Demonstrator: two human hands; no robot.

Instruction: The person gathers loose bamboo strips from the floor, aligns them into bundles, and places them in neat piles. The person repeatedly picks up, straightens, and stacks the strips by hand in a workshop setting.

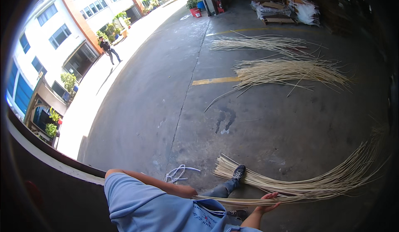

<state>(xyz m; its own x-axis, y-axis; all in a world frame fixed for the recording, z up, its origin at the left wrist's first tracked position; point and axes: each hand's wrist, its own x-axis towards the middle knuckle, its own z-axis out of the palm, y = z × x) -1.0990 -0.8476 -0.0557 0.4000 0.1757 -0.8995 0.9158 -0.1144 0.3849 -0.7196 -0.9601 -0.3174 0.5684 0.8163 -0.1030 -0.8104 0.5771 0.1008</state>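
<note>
Long pale canes, looking like rattan, make up a thin bunch (232,200) that stretches across in front of my body. My left hand (188,191) is closed round its left end. Further right along the same bunch, my right hand (269,203) has its fingers stretched out, with the canes running across it. Just beyond, a thicker bundle of canes (286,186) lies on the floor and curves away to the far right. My shoe (238,172) rests on or against this bundle near its left end. White straps (178,174) lie loosely on the floor beyond my left forearm.
Two more cane piles (286,72) spread over the concrete floor (145,120) farther off. Wrapped stacks on a pallet (280,14) stand at the back right. A person (109,50) walks outside in the sunlight at left. A dark ledge (50,161) borders the lower left.
</note>
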